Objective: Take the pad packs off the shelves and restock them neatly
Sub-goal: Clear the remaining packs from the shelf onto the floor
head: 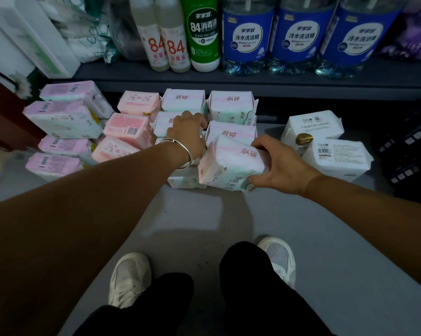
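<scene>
The pad packs sit in rows on the floor [204, 214], just in front of the low shelf [228, 80]. The right hand [277, 163] has its grip curled round one tilted pack [231, 163], thumb on the far side, fingers under the near edge. The left hand [188, 132] rests on the packs in the middle row [165, 122]; its fingers curl over the far side, so I can't tell if it holds one or just steadies them.

What could go wrong: the tilted pack is soft & slippy, w/ only one side held, so it may slide out or bump the pack [231, 132] just behind it & push the row crooked. The left arm crosses near the pink packs [129, 127], so a quick pull back could knock them.

Room: open floor toward the shoes [129, 280]. The white packs [335, 156] are near on the right, so less room there. The bottles [299, 35] stand up on the shelf, well apart.
</scene>
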